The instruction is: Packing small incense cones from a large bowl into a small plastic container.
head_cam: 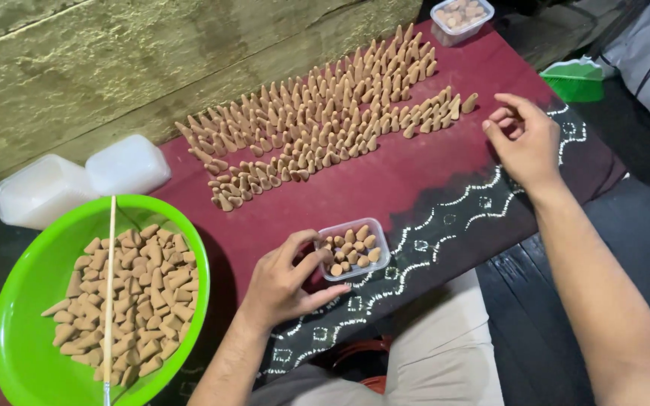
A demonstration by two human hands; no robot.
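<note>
Cones (351, 249), tan and stubby, half-fill the small clear tub (380, 265).

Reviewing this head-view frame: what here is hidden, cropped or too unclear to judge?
- Right hand: fingers curled; whether they pinch a cone is hidden by the hand itself.
- Left hand: its fingers cover the near edge of the small clear box.
- Green bowl: cut off by the bottom edge.
- Far clear box: cropped at the top; contents too small.
</note>
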